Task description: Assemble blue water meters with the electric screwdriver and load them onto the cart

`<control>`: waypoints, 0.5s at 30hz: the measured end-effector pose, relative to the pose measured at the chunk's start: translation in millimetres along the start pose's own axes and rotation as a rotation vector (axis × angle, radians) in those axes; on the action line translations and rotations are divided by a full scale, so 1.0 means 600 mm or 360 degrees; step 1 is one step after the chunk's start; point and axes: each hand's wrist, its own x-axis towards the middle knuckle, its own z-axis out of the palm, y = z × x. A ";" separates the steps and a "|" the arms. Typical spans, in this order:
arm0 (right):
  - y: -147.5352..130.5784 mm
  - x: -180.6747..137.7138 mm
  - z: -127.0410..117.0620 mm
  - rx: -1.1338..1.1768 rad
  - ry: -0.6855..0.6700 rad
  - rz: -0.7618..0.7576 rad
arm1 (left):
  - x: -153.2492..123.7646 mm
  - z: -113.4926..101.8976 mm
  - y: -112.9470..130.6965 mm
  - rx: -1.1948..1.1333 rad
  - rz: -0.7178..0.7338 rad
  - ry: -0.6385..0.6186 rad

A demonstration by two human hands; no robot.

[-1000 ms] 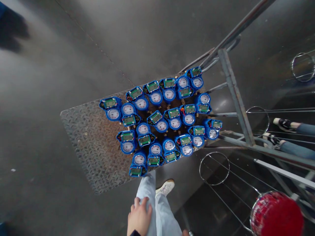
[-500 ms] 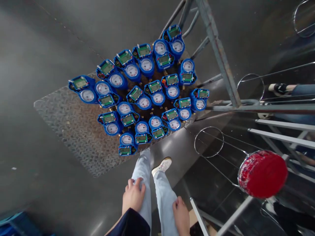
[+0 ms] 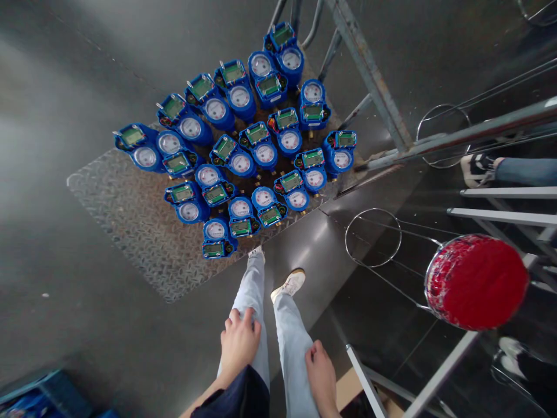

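Observation:
My left hand hangs in front of my left thigh, palm down. Its fingers are loosely bent and a little apart, with nothing in them. Beside my right leg is my right hand, relaxed and slightly curled; I see nothing held in it, though its fingertips are partly turned from view. Beyond my feet stand several blue water meters with round white dials and exposed green display boards, packed close together. They rest on the bare-metal, diamond-patterned platform of a cart. Neither hand touches the meters or the platform.
A grey tubular cart handle rises at the platform's far right. Right of me stands a stool with a red seat and wire rings. Other people's shoes show at the right. A blue crate sits at lower left.
My view has shifted, so the meters and cart appear slightly higher and farther left. My hands stay low by my legs, still empty.

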 end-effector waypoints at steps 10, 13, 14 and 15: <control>0.003 -0.006 0.001 0.0113 0.0056 0.0034 | -0.019 0.009 0.071 0.0170 0.0174 0.0037; -0.006 0.000 -0.002 0.0150 0.0058 0.0054 | -0.004 -0.007 0.069 0.0183 0.0174 0.0011; -0.009 0.002 -0.003 0.0164 0.0057 0.0059 | 0.003 -0.013 0.065 0.0182 0.0167 0.0000; -0.013 0.004 -0.003 0.0179 0.0056 0.0066 | 0.010 -0.020 0.060 0.0177 0.0160 -0.0011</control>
